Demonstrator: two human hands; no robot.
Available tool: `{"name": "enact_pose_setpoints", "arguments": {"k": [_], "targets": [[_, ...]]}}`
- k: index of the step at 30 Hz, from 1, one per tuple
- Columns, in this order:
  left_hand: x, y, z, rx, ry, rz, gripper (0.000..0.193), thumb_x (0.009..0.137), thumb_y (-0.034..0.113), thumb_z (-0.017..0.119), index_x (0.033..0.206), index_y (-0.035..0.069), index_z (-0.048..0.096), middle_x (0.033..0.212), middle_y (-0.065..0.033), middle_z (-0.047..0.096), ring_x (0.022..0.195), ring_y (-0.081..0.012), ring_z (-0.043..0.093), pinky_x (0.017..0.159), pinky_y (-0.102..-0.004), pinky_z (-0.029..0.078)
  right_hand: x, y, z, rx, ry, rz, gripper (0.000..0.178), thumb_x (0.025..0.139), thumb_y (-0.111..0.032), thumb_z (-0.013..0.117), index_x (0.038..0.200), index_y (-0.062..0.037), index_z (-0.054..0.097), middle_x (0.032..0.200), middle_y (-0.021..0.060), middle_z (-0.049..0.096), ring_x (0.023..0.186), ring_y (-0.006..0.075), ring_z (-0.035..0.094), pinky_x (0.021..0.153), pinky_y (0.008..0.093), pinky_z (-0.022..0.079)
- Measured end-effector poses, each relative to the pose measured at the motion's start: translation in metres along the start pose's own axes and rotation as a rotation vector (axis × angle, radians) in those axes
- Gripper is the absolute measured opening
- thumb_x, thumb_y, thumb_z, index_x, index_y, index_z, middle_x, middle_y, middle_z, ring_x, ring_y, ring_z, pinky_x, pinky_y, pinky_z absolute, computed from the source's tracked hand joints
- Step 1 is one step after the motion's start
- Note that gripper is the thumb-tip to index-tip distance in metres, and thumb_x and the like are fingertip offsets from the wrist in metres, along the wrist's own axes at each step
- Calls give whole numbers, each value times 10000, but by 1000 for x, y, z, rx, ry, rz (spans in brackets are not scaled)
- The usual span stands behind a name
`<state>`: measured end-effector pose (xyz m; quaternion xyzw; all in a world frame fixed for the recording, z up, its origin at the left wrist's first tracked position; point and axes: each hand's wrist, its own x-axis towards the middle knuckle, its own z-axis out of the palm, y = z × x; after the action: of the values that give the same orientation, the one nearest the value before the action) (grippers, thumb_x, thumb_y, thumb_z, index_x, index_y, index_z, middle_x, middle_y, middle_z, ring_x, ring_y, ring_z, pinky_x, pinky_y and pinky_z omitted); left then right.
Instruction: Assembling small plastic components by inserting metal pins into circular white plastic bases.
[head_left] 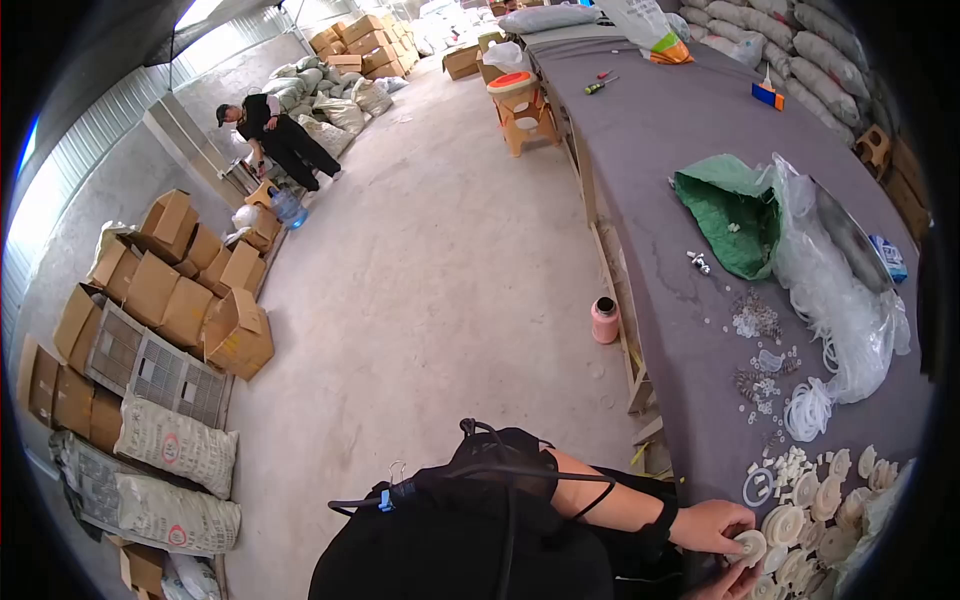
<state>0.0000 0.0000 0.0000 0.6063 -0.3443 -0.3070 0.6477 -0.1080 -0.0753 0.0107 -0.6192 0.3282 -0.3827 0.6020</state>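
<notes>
Loosely, green sack [735, 210] holds small white pieces [735, 228].

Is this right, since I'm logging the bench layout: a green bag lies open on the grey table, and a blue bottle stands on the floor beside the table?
Not quite. In the head view the bottle on the floor beside the grey table is pink, not blue. The green bag does lie open on the table.

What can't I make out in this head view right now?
- Right hand: mostly cut off by the lower edge; its grip is unclear.
- White disc in the left hand: too small for detail.
- Small white parts on the grey table: too tiny to identify.
- Clear plastic bag: contents blurred.
</notes>
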Motion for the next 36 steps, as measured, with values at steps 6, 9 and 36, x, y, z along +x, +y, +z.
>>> {"name": "enact_pose_setpoints", "arguments": {"k": [6, 9, 36], "targets": [[1, 2, 3, -18, -4, 16, 269, 774, 245, 654, 906, 39, 544, 702, -63, 556, 606, -167, 536, 544, -292, 404, 0, -2, 0, 87, 5, 9, 350, 862, -118, 598, 1143, 66, 500, 1068, 192, 578, 904, 246, 580, 776, 334, 498], [0, 5, 1, -32, -6, 5, 266, 771, 242, 656, 907, 43, 544, 686, -58, 555, 593, -161, 532, 535, -292, 401, 0, 2, -1, 106, 11, -8, 347, 854, -107, 606, 1137, 66, 501, 1067, 195, 577, 904, 241, 580, 773, 330, 499], [3, 3, 1, 61, 175, 79, 607, 775, -1, 546, 1332, 64, 312, 1115, -116, 410, 797, -183, 546, 708, -278, 468, 1, 20, -14, 309, -83, -53, 264, 918, -141, 482, 1060, 76, 528, 929, 166, 592, 762, 229, 583, 665, 308, 495]]}}
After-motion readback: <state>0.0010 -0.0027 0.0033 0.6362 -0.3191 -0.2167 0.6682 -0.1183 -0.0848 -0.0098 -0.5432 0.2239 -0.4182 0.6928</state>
